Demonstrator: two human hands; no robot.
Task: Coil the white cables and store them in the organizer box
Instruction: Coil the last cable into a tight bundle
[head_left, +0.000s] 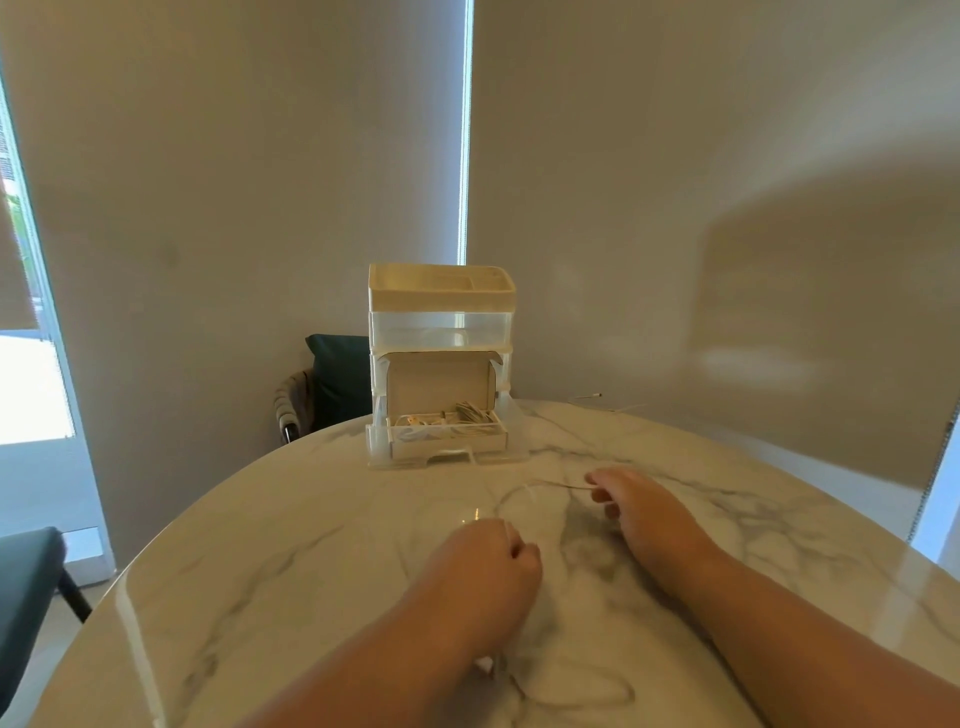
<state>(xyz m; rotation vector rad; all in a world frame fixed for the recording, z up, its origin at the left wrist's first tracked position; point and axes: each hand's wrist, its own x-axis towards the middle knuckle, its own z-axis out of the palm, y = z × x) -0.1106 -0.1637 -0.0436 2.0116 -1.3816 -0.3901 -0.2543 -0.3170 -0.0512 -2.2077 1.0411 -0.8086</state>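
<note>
The left hand (485, 566) is curled into a fist, knuckles up, low over the tabletop (311, 545). The right hand (641, 512) lies just beyond and to its right, fingers bent and its fingertips (597, 493) pinching a thin white cable (524, 491). From that pinch the cable bows in a loose arc toward the left hand and seems to run into the fist, though the strand is faint against the pale stone there. More of it lies in slack loops on the tabletop nearer the person, beneath and between the two forearms.

The tabletop is round, glossy marble, cream with grey veins. Straight beyond both hands stands the organizer box (441, 327): a cream open tray on top and a clear plastic tier under it. Its bottom drawer (447, 457), also clear, is pulled out toward the hands. In the drawer sits a small cardboard box (441, 384) with its lid flipped up, holding coiled white cords and small paper packets.

Beyond the right hand, near the far rim, another thin cable (587, 397) sticks out past the edge. Behind the organizer box to the left is a chair (337, 379) with a dark cushion. Beige roller blinds (675, 156) fill the background.
</note>
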